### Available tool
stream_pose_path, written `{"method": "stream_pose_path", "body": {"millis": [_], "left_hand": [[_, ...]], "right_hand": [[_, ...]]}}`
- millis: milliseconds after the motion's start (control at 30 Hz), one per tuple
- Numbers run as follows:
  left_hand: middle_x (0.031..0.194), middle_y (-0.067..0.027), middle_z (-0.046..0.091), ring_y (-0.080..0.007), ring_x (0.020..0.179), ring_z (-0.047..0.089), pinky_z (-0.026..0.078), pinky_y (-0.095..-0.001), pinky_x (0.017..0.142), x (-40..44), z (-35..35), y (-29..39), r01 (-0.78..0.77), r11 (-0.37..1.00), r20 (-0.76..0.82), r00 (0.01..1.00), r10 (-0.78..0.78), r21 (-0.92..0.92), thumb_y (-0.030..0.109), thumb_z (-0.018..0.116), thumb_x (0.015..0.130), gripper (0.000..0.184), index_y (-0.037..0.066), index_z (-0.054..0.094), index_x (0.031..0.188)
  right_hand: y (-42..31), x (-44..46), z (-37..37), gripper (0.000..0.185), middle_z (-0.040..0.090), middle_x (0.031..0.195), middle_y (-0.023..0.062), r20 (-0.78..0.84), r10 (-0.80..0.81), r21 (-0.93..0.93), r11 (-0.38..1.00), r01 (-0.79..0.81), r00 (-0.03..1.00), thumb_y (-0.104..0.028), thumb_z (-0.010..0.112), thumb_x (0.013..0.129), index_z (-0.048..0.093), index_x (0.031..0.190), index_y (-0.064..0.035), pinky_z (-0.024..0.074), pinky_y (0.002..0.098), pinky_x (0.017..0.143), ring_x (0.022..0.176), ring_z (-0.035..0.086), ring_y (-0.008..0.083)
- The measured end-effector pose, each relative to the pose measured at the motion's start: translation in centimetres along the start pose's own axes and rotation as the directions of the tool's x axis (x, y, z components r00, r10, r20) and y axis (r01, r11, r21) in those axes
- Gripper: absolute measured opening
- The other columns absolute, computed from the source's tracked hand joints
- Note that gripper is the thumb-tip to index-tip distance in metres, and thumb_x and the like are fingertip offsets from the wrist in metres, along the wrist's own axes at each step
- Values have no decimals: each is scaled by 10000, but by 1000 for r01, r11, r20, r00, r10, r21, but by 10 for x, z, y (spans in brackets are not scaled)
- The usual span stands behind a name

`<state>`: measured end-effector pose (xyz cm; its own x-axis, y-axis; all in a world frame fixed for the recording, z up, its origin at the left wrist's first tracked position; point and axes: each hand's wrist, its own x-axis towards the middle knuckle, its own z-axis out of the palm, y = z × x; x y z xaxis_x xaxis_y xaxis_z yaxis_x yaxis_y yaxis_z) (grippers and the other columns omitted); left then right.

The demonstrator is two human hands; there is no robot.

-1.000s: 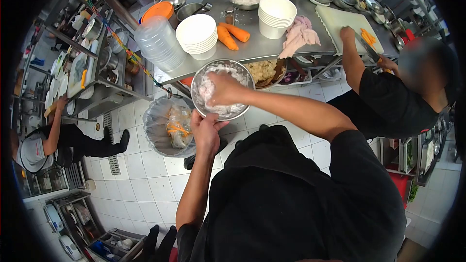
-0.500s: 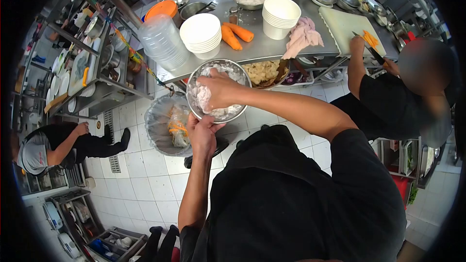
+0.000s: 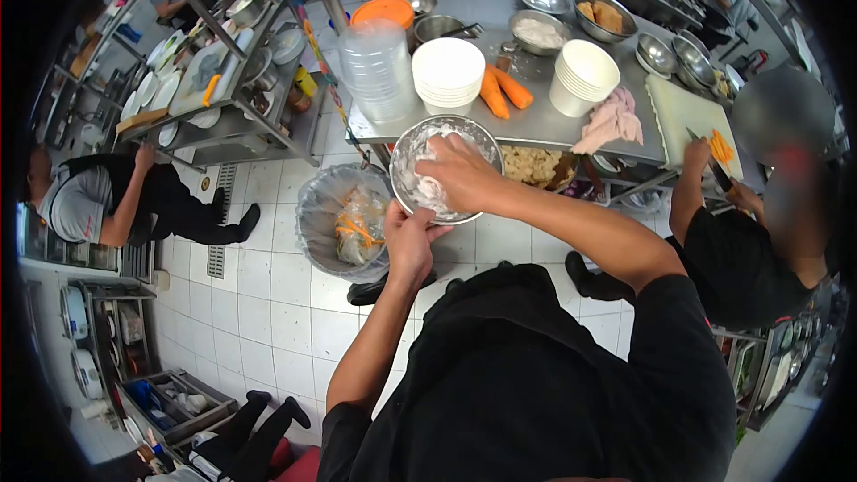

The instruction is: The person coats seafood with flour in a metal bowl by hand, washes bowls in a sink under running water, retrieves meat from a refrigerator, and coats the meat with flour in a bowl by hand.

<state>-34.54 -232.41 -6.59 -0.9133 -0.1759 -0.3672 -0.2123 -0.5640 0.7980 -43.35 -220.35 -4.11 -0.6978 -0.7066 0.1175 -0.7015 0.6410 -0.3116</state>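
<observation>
My left hand (image 3: 411, 241) grips the near rim of a steel mixing bowl (image 3: 400, 145), holding it at the table's front edge. Inside the bowl, my right hand (image 3: 458, 177) is pressed into white floury stuff (image 3: 431, 192), fingers bent and partly coated; what they grip is hidden. Beyond the bowl stand a stack of white tubs (image 3: 448, 71) and clear plastic containers (image 3: 375, 71). Two carrots (image 3: 505, 89) lie between that stack and another stack of white tubs (image 3: 585, 76). A pink cloth (image 3: 611, 122) hangs at the table edge.
A lined bin (image 3: 312, 214) with peelings is on the floor left of the bowl. At right, a co-worker (image 3: 750, 241) holds a knife over a cutting board (image 3: 683, 112) with carrot strips. Another person (image 3: 98, 201) stands at far left beside a shelf rack (image 3: 259, 98).
The view has turned, so the table and bowl appear further right. My right hand has shifted within the bowl, while my left hand still holds its rim.
</observation>
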Motion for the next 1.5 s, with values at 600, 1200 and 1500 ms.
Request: {"method": "stream_pose_path", "body": {"millis": [600, 1200, 1500], "left_hand": [[900, -114, 590, -193, 720, 629, 571, -302, 585, 2, 40, 9, 73, 997, 97, 993, -72, -12, -56, 489, 747, 161, 24, 454, 881], [876, -116, 542, -213, 758, 600, 581, -350, 626, 125, 234, 31, 31, 988, 172, 985, -4, -154, -57, 514, 754, 163, 33, 427, 858], [1045, -214, 492, -291, 839, 592, 580, -380, 622, 317, 316, -3, -154, 933, -166, 981, 104, -325, -50, 432, 752, 252, -16, 402, 1000]], "right_hand": [[14, -9, -89, 573, 505, 1121, 239, 64, 368, 76, 925, -372, 928, -222, 723, 660, 534, 1164, -23, 422, 401, 886, 1055, 506, 377], [166, -43, -206, 181, 639, 907, 144, -352, 515, 932, 267, 244, 782, 4, 524, 779, 597, 934, 63, 490, 345, 750, 841, 622, 257], [237, -73, -185, 251, 622, 975, 159, -61, 509, 881, -378, 286, 859, -16, 559, 784, 585, 1025, 53, 493, 363, 766, 890, 606, 265]]}}
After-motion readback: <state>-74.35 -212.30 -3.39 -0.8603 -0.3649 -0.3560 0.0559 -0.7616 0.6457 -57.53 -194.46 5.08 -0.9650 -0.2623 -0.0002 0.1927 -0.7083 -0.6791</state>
